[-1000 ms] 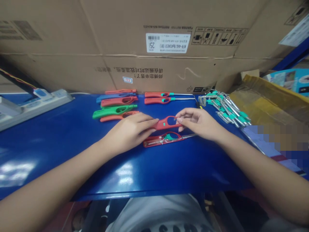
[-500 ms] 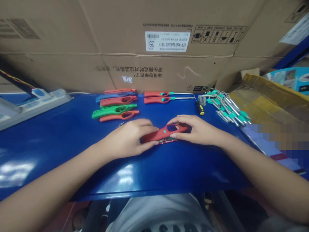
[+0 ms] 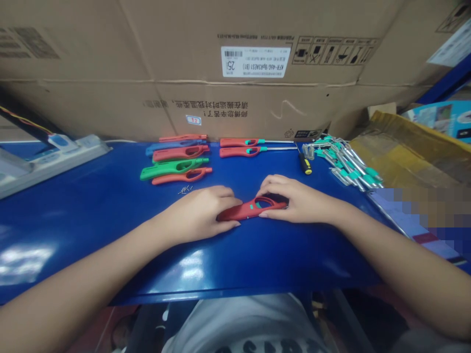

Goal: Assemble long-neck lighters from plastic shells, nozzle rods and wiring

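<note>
A red lighter casing (image 3: 246,211) with a teal trigger lies on the blue table (image 3: 91,215) between my two hands. My left hand (image 3: 200,213) is closed over its left end, fingers curled and pressing down. My right hand (image 3: 294,198) grips its right end, around the finger hole, with fingers bent. The lower half that lay under the casing is hidden by it.
Red, blue and green casing halves (image 3: 176,159) lie at the back left, two assembled red lighters (image 3: 245,147) at the back centre. A screwdriver (image 3: 304,164), a pile of metal-and-teal inner parts (image 3: 342,162), small screws (image 3: 186,189), a power strip (image 3: 55,154) and a cardboard box (image 3: 235,68) surround them.
Both hands have lowered the red top casing from above the table onto the open lower half, which it now covers. The hands press it down.
</note>
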Available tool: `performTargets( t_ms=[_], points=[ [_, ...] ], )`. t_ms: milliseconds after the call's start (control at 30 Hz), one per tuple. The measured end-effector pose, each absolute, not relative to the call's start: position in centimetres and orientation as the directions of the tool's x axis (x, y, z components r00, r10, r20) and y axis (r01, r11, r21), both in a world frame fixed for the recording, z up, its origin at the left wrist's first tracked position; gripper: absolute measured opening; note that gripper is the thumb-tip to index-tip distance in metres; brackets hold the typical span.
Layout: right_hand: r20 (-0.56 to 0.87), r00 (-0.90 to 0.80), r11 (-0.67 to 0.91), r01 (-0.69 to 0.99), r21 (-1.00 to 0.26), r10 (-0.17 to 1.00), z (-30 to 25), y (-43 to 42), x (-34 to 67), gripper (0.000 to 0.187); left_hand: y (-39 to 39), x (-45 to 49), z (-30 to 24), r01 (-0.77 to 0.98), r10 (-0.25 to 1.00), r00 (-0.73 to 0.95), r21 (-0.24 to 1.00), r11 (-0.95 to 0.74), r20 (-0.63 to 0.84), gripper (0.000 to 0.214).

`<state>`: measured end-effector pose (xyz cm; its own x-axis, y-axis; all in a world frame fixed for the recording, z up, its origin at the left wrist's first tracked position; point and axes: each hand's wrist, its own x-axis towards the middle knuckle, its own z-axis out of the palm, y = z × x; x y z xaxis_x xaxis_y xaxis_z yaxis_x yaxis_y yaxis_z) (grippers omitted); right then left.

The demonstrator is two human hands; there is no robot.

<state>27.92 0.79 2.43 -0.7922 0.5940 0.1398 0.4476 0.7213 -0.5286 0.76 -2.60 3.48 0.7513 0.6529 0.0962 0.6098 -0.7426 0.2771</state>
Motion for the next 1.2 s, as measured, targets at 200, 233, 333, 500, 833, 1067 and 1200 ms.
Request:
performTargets(
  t_ms=[200, 233, 333, 500, 833, 1067, 1200],
  points=[
    [0.145, -0.796, 0.735, 0.45, -0.507, 0.587, 2.31, 0.79, 27.92, 0.031, -2.69, 0.82, 3.59, 0.632, 0.666, 0.744, 0.266, -0.728, 0.058, 0.026],
    [0.15, -0.795, 0.738, 0.45, -0.502, 0.587, 2.31, 0.77, 27.89, 0.031, -2.69, 0.82, 3.59, 0.632, 0.665, 0.744, 0.262, -0.729, 0.058, 0.026],
    [0.161, -0.794, 0.744, 0.45, -0.493, 0.587, 2.35, 0.72, 27.84, 0.03, -2.7, 0.78, 3.59, 0.635, 0.666, 0.744, 0.254, -0.73, 0.056, 0.026],
    [0.178, -0.792, 0.751, 0.443, -0.489, 0.584, 2.45, 0.78, 27.87, 0.03, -2.74, 0.76, 3.64, 0.636, 0.67, 0.74, 0.261, -0.726, 0.063, 0.025],
    [0.163, -0.803, 0.773, 0.463, -0.433, 0.573, 2.35, 0.77, 27.86, 0.031, -2.71, 0.8, 3.58, 0.64, 0.673, 0.737, 0.255, -0.725, 0.064, 0.024],
    [0.157, -0.802, 0.778, 0.482, -0.402, 0.577, 2.54, 0.67, 27.77, 0.031, -2.64, 0.79, 3.52, 0.646, 0.677, 0.733, 0.25, -0.721, 0.061, 0.025],
    [0.163, -0.802, 0.779, 0.476, -0.408, 0.575, 2.58, 0.65, 27.91, 0.03, -2.7, 0.78, 3.57, 0.648, 0.681, 0.73, 0.259, -0.717, 0.056, 0.026]
  ],
)
